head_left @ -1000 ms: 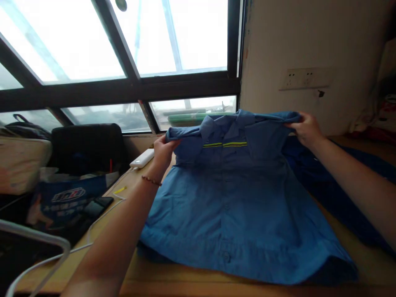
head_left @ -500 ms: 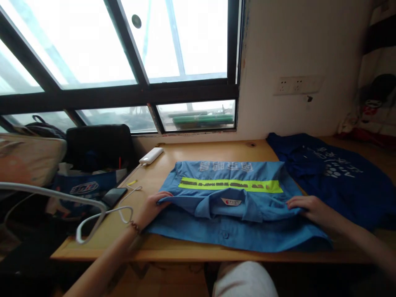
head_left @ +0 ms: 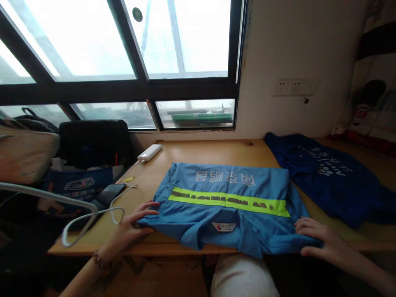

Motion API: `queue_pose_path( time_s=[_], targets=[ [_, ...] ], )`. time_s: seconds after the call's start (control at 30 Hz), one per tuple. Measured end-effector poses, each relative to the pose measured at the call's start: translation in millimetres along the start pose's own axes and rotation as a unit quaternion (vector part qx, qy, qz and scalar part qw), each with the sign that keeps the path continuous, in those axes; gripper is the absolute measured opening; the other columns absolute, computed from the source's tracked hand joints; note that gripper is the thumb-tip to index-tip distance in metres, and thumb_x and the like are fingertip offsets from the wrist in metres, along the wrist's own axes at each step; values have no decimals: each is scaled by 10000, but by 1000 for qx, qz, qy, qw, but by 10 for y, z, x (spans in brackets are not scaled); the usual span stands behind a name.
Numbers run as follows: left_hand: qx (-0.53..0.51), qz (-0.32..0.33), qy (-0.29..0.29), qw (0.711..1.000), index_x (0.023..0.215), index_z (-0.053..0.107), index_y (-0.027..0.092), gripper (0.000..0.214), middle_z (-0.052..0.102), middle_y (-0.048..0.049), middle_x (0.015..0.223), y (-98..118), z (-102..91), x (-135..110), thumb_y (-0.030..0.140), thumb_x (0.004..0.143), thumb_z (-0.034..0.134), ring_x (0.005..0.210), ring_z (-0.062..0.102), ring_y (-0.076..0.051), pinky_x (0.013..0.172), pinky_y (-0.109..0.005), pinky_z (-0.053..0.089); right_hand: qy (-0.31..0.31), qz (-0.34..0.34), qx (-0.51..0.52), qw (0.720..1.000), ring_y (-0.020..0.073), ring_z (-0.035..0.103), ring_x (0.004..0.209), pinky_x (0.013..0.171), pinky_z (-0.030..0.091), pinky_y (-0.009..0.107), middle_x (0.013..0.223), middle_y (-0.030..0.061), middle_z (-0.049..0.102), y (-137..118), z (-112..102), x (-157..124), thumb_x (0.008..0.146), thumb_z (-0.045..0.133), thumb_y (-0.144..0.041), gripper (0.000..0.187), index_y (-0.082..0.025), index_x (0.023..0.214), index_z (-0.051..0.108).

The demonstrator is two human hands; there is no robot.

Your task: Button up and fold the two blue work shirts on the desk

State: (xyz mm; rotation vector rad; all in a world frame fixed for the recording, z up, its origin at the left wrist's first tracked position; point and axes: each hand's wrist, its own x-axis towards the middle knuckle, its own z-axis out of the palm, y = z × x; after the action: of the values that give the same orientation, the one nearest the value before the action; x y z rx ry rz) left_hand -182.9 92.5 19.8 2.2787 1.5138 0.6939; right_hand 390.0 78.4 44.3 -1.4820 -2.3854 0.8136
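A light blue work shirt [head_left: 198,218] lies folded across the front of the wooden table, its collar hanging over the front edge. A yellow-green strip [head_left: 230,201] runs across it, below pale printed characters. My left hand [head_left: 137,222] has the shirt's left front corner between thumb and fingers. At the opposite corner, my right hand [head_left: 318,237] grips the cloth, fingers on top and thumb near the table edge. A white label [head_left: 223,227] shows inside the collar.
A dark blue garment [head_left: 334,173] lies on the right of the table [head_left: 204,149]. At the left are a white power bank [head_left: 150,152], a cable [head_left: 116,210] and a dark phone [head_left: 113,194]. Bags and a black chair [head_left: 95,140] stand beyond the left edge.
Both hands have moved nearer to me and slightly outward with the shirt's corners. The collar has come forward over the table edge, covering the button that showed before.
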Motion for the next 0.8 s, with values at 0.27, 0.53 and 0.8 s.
queue_pose_path(
  time_s=[0.27,0.53,0.8],
  targets=[
    [187,136,61,971,1187,458,216,528,518,-77,1171,710,247,90,429,716,566,1136,406,-247,989,-438,260,62,16,-40,997,213,528,943,847,394,327,984,68,603,-568,199,92,727,526,-473,358,-231,975,616],
    [46,14,-34,998,702,533,163,307,581,-33,710,1291,665,519,368,845,356,656,531,-151,613,-250,397,111,70,6,991,183,574,728,664,408,266,763,51,618,-1076,691,713,796,444,-414,264,-176,798,558],
    [137,-157,31,978,808,534,159,361,594,-75,682,1168,877,808,421,853,290,659,566,-198,598,-283,386,168,148,-112,968,202,583,681,576,379,264,712,53,611,-945,735,1013,805,443,-403,233,-189,856,519]
  ],
)
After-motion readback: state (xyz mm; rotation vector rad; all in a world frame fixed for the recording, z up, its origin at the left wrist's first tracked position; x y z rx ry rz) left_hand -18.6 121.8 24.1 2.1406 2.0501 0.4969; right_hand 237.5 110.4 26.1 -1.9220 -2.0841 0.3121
